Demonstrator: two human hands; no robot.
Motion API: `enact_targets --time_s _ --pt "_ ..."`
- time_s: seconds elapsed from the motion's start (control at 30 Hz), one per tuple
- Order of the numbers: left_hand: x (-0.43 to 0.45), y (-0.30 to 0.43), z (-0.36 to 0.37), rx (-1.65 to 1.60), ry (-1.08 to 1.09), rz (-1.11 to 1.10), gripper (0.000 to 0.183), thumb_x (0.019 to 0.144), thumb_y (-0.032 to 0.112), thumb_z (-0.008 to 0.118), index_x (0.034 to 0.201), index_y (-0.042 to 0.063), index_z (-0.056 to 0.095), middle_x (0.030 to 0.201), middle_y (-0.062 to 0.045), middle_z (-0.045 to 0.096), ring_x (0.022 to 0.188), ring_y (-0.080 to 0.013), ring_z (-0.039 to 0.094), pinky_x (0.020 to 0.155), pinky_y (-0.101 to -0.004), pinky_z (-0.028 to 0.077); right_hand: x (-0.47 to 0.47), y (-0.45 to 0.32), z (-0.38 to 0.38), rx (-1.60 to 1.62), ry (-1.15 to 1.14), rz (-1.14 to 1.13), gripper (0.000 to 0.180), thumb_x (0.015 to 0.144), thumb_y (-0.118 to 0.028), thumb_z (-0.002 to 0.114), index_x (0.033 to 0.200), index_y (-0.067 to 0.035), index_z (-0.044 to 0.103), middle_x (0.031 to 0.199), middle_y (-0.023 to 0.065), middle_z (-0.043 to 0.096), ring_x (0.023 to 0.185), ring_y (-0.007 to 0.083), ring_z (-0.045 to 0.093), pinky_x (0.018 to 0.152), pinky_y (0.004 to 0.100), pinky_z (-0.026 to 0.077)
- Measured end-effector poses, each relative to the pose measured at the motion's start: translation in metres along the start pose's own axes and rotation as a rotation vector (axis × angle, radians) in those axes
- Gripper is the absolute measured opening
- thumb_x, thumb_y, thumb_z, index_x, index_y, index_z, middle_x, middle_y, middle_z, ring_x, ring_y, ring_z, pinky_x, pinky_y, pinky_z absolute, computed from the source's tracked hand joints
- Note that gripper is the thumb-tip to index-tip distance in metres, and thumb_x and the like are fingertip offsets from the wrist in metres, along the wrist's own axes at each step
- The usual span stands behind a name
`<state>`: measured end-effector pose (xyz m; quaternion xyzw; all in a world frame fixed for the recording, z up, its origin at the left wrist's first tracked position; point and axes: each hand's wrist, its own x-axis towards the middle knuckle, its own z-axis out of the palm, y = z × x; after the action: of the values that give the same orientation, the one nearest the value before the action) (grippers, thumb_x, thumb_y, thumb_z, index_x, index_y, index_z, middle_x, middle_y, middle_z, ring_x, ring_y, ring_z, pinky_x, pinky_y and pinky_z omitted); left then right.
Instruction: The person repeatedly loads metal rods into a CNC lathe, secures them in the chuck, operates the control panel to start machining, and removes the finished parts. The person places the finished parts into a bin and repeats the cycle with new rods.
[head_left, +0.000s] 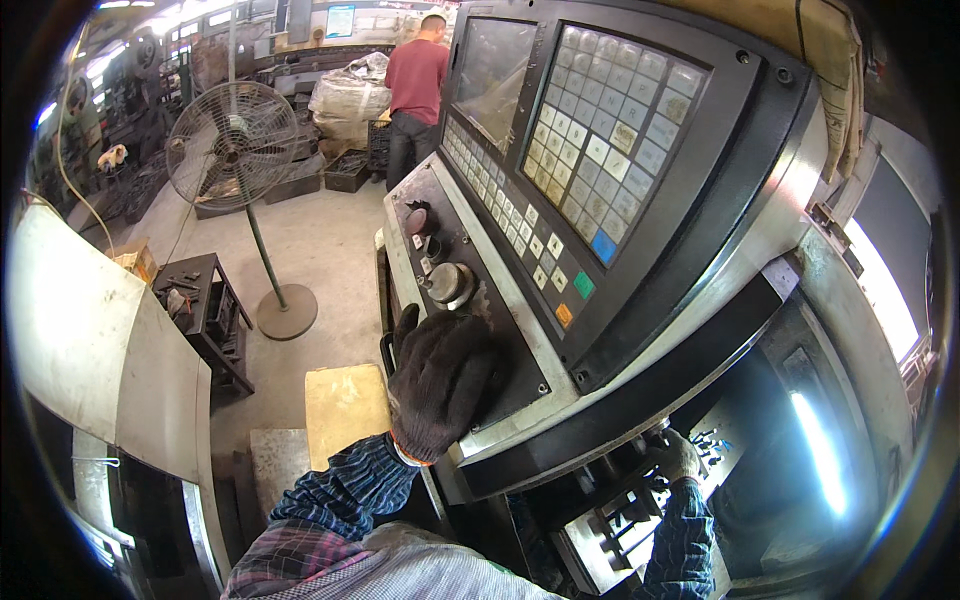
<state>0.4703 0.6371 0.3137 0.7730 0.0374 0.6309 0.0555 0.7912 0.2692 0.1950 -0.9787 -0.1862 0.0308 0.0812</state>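
Observation:
My left hand (442, 375), in a dark knit glove, lies over the lower panel of a CNC machine's control console (555, 352), just below a round metal handwheel knob (450, 285). Its fingertips are partly hidden, so its hold cannot be made out. A red push button (417, 221) sits farther up the panel. Above it slopes the keypad (615, 127) beside a dark screen (495, 75). My right hand (679, 456), in a pale, dirty glove, reaches inside the machine under the console, at metal tooling (622, 525); its fingers are partly hidden there.
A pedestal fan (232, 146) stands on the floor at the left, near a dark metal bench (202, 289) with small parts. A person in a red shirt (414, 79) stands behind the console by a wrapped sack (349, 97). A yellow board (349, 409) lies beside my left forearm.

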Motion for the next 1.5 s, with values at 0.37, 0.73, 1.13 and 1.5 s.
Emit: enact_targets --time_s 0.37,0.73,1.13,1.5 --pt "-0.002 0.006 0.0 -0.112 -0.022 -0.029 0.044 0.079 0.022 0.081 0.12 0.011 0.068 0.113 -0.013 0.071 0.117 -0.0388 0.065 0.114 -0.0658 0.036 -0.001 -0.004 -0.001 0.022 -0.004 0.024 0.061 0.078 -0.038 0.084 0.132 -0.016 0.066 0.115 0.0162 0.075 0.108 0.0367 0.071 0.092 0.0476 0.056" --pt "-0.001 0.008 0.006 -0.108 -0.021 -0.059 0.048 0.077 0.019 0.081 0.121 0.011 0.066 0.123 -0.016 0.066 0.125 -0.0451 0.057 0.114 -0.0645 0.034 -0.093 0.135 -0.007 0.175 0.079 0.363 0.088 0.07 -0.033 0.089 0.144 -0.004 0.052 0.132 0.0249 0.065 0.122 0.0356 0.064 0.104 0.0403 0.05" --pt "-0.003 0.001 0.006 -0.033 -0.129 0.016 0.04 0.086 0.026 0.074 0.122 0.011 0.068 0.117 -0.014 0.067 0.12 -0.0405 0.059 0.11 -0.064 0.036 -0.123 0.133 0.02 -0.224 -0.453 0.012 0.146 0.037 -0.066 0.096 0.151 0.002 0.038 0.148 0.0303 0.044 0.138 0.0446 0.043 0.115 0.0394 0.038" --pt "0.005 0.004 0.002 -0.105 -0.069 0.054 0.042 0.082 0.021 0.077 0.121 0.009 0.066 0.115 -0.013 0.068 0.114 -0.0421 0.062 0.107 -0.0634 0.041 -0.12 0.102 0.014 -0.526 -0.431 0.007 0.148 0.048 -0.048 0.099 0.16 0.002 0.015 0.148 0.0319 0.047 0.136 0.041 0.05 0.113 0.0421 0.043"
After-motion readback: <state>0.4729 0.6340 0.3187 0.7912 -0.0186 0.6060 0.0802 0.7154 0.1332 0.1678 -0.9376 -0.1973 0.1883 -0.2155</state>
